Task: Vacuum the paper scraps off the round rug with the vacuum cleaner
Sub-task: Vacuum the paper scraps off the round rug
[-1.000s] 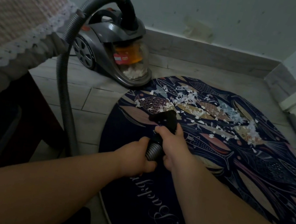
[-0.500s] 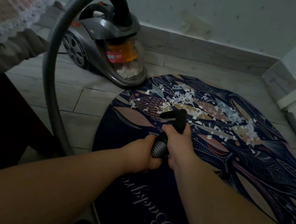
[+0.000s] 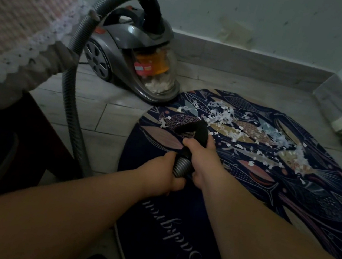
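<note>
Both hands were on the hose end. The left hand was wrapped round the ribbed grey cuff, and the right hand gripped the black nozzle just ahead of it, fingers curled tight. The nozzle's tip sat over the near-left edge of the scatter, close to the first white bits. The paper scraps lay in a ragged band across the far half of the round rug — thick on the left, thinning toward the right. The vacuum cleaner stood on the tiled floor just beside the rug's far-left rim, with white shreds visible inside its clear bin. Its grey hose arched up off the top, dropped down the left side and ran along the floor toward the hands. A lace-edged cloth hung at the far left — blurred.
</note>
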`<action>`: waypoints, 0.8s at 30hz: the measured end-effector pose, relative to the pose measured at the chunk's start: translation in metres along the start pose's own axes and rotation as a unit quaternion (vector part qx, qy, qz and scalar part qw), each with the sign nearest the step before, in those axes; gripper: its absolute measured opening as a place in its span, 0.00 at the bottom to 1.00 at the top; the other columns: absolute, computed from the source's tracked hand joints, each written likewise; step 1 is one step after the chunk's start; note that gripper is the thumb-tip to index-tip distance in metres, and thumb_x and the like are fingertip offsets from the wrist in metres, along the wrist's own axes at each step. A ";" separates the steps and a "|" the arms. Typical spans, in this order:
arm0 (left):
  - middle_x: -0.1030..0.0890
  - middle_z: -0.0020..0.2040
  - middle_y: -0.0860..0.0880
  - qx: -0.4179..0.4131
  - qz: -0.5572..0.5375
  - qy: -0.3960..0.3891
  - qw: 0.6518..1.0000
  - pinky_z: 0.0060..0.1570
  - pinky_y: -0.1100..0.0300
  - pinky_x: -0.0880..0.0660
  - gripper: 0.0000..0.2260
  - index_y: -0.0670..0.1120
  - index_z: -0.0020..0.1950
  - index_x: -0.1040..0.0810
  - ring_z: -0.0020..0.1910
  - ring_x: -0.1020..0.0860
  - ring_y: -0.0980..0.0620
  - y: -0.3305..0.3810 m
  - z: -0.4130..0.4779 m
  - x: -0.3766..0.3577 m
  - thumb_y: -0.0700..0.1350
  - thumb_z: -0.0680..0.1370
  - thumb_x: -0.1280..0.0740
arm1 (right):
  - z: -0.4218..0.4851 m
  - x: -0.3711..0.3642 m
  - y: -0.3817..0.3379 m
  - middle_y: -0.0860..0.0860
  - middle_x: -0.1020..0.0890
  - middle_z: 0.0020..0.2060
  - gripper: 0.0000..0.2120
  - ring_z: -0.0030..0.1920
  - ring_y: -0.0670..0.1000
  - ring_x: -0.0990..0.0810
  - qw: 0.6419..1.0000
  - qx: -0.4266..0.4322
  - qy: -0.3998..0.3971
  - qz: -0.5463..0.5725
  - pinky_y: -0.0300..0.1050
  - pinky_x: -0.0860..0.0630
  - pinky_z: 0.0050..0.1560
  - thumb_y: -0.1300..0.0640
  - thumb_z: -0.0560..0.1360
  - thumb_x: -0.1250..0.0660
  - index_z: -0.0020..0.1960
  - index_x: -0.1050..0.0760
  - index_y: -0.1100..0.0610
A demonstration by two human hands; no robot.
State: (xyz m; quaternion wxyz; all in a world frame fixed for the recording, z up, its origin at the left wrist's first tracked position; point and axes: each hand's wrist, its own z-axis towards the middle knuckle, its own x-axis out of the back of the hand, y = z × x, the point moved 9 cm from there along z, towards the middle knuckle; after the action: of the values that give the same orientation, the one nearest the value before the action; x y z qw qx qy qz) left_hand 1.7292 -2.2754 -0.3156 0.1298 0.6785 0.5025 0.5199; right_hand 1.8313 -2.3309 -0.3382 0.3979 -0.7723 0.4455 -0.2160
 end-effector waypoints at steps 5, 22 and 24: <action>0.22 0.52 0.43 0.025 0.002 0.034 0.999 0.38 0.55 0.21 0.24 0.43 0.64 0.36 0.37 0.20 0.48 -0.007 -0.005 0.013 0.49 0.73 0.31 | 0.001 -0.020 -0.004 0.56 0.20 0.56 0.34 0.47 0.55 0.19 0.999 0.002 -0.034 -0.017 0.44 0.23 0.34 0.57 0.75 0.29 0.76 0.38 0.43; 0.23 0.51 0.44 0.031 -0.011 0.008 0.999 0.33 0.58 0.22 0.24 0.43 0.63 0.37 0.36 0.20 0.49 -0.001 0.006 0.001 0.48 0.73 0.30 | 0.007 -0.002 -0.005 0.55 0.20 0.55 0.34 0.47 0.56 0.19 1.000 0.000 -0.007 -0.003 0.47 0.22 0.37 0.58 0.75 0.30 0.76 0.39 0.41; 0.23 0.51 0.44 0.017 -0.015 -0.013 1.000 0.32 0.59 0.23 0.23 0.43 0.61 0.36 0.34 0.20 0.50 0.008 0.009 -0.007 0.48 0.73 0.30 | 0.005 0.012 -0.003 0.55 0.21 0.55 0.34 0.46 0.56 0.20 1.000 -0.008 0.010 -0.013 0.45 0.24 0.34 0.56 0.76 0.30 0.76 0.41 0.40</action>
State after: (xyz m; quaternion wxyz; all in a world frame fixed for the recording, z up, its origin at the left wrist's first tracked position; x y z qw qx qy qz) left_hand 1.7416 -2.2814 -0.3184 0.1322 0.6797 0.5198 0.5003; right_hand 1.8425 -2.3382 -0.3390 0.3845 -0.7789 0.4411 -0.2256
